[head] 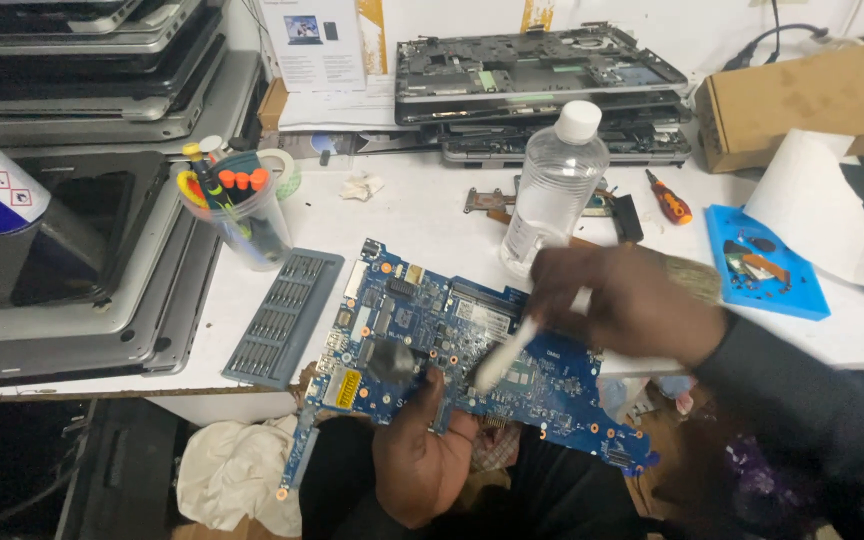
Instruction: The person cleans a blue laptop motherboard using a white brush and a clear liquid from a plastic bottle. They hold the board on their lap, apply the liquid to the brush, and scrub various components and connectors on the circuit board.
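While our left hand [422,455] grips the lower edge of the blue circuit board [452,350] and holds it up in front of the table edge, our right hand [632,300] is closed around a white brush [507,350]. The brush tip touches the middle of the board. The hand looks blurry, so we think the brushing is only part done. Just behind the board stands a clear bottle [555,185] with a white cap. Left of the board lies a grey tray of screwdriver bits [285,315], and a cup of tools [237,215] stands behind that.
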